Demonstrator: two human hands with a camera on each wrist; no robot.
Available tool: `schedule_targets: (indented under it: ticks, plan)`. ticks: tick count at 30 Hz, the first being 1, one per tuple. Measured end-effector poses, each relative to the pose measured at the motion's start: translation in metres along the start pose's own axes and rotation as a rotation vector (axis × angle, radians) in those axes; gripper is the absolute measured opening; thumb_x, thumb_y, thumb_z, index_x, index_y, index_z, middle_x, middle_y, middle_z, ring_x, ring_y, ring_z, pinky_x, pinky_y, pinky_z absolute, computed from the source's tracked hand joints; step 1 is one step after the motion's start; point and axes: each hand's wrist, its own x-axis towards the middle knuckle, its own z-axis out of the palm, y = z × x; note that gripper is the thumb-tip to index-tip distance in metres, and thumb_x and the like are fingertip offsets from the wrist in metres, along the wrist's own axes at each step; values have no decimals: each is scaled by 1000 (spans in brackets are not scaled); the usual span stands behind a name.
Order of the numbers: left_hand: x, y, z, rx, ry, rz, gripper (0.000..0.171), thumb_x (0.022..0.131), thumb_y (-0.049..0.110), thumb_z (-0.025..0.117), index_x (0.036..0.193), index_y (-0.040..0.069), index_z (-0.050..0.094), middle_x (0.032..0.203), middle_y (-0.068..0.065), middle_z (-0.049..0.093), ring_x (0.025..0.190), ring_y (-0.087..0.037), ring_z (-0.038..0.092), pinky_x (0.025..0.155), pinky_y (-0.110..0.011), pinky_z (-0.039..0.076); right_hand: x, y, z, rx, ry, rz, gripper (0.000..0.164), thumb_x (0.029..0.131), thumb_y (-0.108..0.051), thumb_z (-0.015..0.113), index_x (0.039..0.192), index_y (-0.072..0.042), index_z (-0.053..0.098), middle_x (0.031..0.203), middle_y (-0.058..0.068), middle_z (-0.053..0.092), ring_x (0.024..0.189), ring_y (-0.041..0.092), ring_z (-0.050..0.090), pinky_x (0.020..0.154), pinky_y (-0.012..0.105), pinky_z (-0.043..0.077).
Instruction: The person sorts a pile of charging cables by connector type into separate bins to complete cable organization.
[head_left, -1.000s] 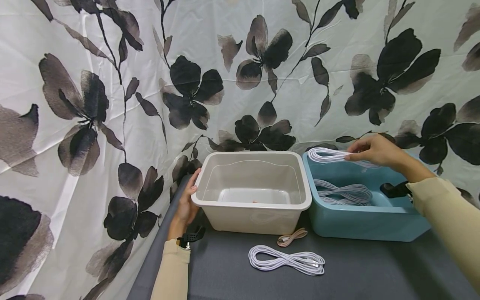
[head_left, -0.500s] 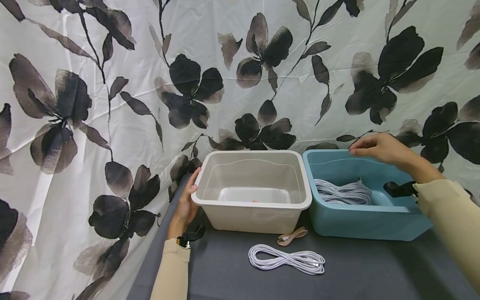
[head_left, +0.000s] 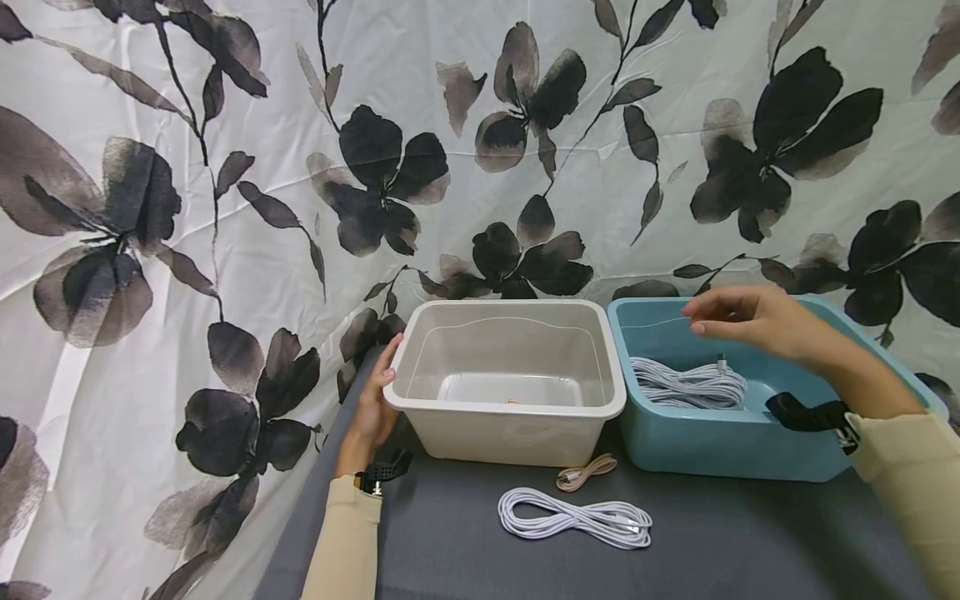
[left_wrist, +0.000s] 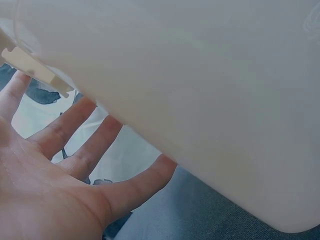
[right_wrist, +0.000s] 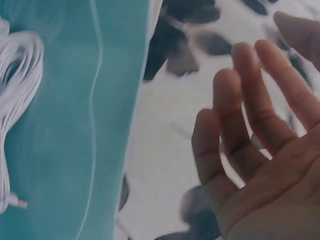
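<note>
In the head view my left hand (head_left: 372,408) touches the left side of a beige plastic bin (head_left: 506,437). Its straight fingertips rest against the bin's outer wall in the left wrist view. Above the back of a blue plastic bin (head_left: 738,450), my right hand (head_left: 768,321) hovers with loosely bent fingers and holds nothing. Coiled white cables (head_left: 686,385) lie at the left inside the blue bin, one plug poking up. The right wrist view shows a coil (right_wrist: 20,75) beside the blue wall, apart from my fingers.
A coiled white cable (head_left: 576,518) lies on the dark grey table (head_left: 457,550) before the bins. Behind it, by the beige bin's front corner, is a small tan cable (head_left: 587,472). A floral curtain (head_left: 525,150) hangs behind. A tiny orange spot shows inside the beige bin.
The right hand lowered a white coil into the blue bin and let it go onto the others, then rose and drew back slightly toward me. The left hand has stayed at the beige bin.
</note>
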Motion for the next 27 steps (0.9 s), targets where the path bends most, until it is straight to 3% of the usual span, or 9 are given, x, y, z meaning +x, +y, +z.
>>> schedule_targets:
  ticks: [6, 13, 20, 27]
  plan:
    - [0, 0, 0, 4, 6, 0, 69, 97, 25, 30, 165, 24, 17, 169, -6, 19, 146, -40, 24, 111, -56, 31, -26, -31, 29, 19, 72, -266, 33, 87, -4, 77, 117, -18, 74, 101, -10, 72, 86, 5, 64, 75, 19, 49]
    - [0, 2, 0, 7, 7, 2, 70, 97, 25, 30, 166, 20, 13, 169, -7, 19, 146, -37, 26, 111, -52, 33, -54, -56, 69, 155, 6, -451, 41, 84, 7, 76, 118, -15, 72, 94, -8, 70, 82, 6, 61, 71, 22, 50]
    - [1, 2, 1, 18, 5, 5, 68, 99, 25, 30, 165, 23, 16, 170, -8, 18, 145, -37, 29, 106, -44, 40, -71, -53, 119, 303, -130, -423, 36, 89, -2, 75, 119, -22, 71, 98, -8, 72, 84, 7, 64, 73, 26, 53]
    - [1, 0, 1, 6, 4, -7, 70, 98, 25, 31, 166, 20, 14, 169, -9, 19, 143, -37, 29, 106, -44, 39, -77, -30, 175, 248, -155, -313, 22, 89, -20, 79, 109, -27, 71, 99, -14, 70, 86, 8, 65, 75, 28, 54]
